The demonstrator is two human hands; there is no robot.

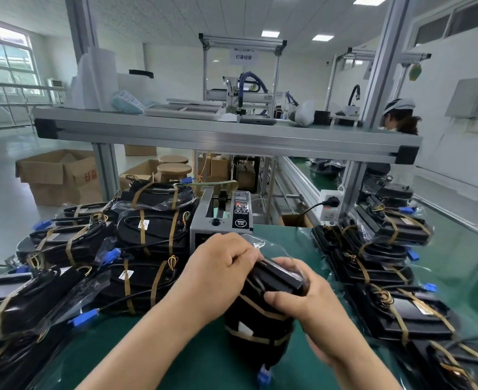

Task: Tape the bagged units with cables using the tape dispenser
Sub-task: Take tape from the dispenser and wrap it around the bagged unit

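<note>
At lower centre, the bagged unit (260, 319) is held on end over the green tabletop (204, 361). My left hand (221, 266) curls its grip over the top, and my right hand (308, 299) pinches the side. Stiff body, slippery film, I judge, so I hold across the tape bands (260, 307).

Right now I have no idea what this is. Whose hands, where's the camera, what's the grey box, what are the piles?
One picture, from a camera worn on a person's head, looking forward and down. The left hand and right hand both grip a black bagged unit, stood on end on the green mat, with brown tape bands round it. Behind stands the grey tape dispenser. A left pile and a right pile of similar taped units with cables lie either side.
</note>
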